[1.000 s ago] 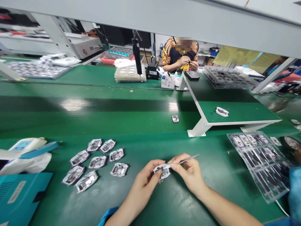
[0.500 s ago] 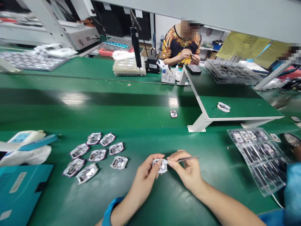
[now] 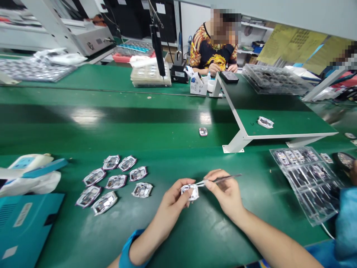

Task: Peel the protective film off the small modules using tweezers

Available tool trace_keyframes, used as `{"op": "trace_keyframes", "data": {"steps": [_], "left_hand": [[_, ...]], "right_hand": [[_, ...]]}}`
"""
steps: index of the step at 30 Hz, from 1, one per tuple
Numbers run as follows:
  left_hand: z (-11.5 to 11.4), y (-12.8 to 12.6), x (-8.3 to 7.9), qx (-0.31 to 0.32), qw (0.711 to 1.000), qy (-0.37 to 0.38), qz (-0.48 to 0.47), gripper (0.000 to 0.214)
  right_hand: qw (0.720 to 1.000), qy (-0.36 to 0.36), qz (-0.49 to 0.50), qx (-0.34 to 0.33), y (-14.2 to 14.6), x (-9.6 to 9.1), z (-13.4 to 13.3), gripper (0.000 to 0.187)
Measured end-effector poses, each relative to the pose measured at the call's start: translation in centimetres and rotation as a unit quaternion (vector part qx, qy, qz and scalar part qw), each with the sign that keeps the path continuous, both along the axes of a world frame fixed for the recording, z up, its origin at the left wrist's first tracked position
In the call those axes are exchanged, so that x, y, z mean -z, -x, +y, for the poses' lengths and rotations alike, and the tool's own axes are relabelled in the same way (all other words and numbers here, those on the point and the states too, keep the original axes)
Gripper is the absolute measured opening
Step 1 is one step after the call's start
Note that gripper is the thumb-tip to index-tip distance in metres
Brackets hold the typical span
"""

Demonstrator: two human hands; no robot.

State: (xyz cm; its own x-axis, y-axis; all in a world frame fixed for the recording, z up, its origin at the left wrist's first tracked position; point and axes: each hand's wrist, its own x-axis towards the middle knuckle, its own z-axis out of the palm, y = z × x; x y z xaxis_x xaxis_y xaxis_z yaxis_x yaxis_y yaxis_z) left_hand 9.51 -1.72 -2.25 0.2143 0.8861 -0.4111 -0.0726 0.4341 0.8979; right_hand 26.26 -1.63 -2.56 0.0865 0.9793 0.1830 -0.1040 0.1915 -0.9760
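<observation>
A long green bench (image 3: 167, 123) carries eight small parts (image 3: 114, 182) in a group at the left, one single part (image 3: 203, 131) in the middle, a clear tray (image 3: 306, 182) at the right, and a raised shelf (image 3: 279, 126).

1. The room is bright, with light coming from above.
2. A white shine sits on the green belt (image 3: 83, 116), far left of the white shelf (image 3: 279, 128).
3. A dark shadow lies under that shelf.
4. Straight edges bend near the picture's sides.
5. Faces behind the shelf are blurred.
</observation>
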Motion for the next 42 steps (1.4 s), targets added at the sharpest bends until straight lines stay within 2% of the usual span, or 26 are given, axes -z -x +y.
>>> {"op": "trace_keyframes", "data": {"steps": [3, 8, 12, 16, 21, 24, 28, 34, 42], "left_hand": [[0.12, 0.08, 0.18, 0.009, 1.000, -0.013, 0.003, 0.035], [-0.01, 0.12, 0.32, -0.004, 0.999, 0.019, -0.032, 0.039], [-0.37, 0.18, 0.22, -0.006, 0.998, 0.023, -0.066, 0.039], [-0.55, 0.24, 0.25, 0.010, 0.998, 0.014, -0.053, 0.038], [-0.49, 0.21, 0.33, 0.017, 0.999, 0.007, -0.036, 0.035], [-0.45, 0.22, 0.36, 0.018, 0.999, -0.001, -0.032, 0.033], [-0.42, 0.21, 0.44, 0.028, 0.999, -0.032, -0.016, 0.030], [-0.35, 0.15, 0.45, 0.055, 0.996, -0.069, 0.010, 0.026], [-0.57, 0.28, 0.41, 0.062, 0.996, -0.066, 0.001, 0.024]], "right_hand": [[1.000, 0.013, 0.020, -0.006, 0.05, 0.01, -0.08, 0.010], [0.997, 0.054, 0.027, -0.050, 0.11, 0.44, -0.24, 0.012], [0.998, 0.022, -0.008, -0.061, 0.21, 0.79, -0.11, 0.007], [0.997, -0.001, -0.033, -0.068, 0.21, 0.81, 0.00, 0.007], [0.995, 0.050, -0.016, -0.086, 0.02, 0.80, 0.20, 0.008], [0.994, 0.082, -0.013, -0.066, 0.00, 0.80, 0.29, 0.010], [0.995, 0.089, -0.017, -0.033, 0.18, 0.75, 0.31, 0.010], [0.995, 0.095, -0.008, -0.034, 0.29, 0.89, 0.28, 0.008], [0.994, 0.078, 0.058, -0.052, 0.39, 0.83, 0.24, 0.008]]}}
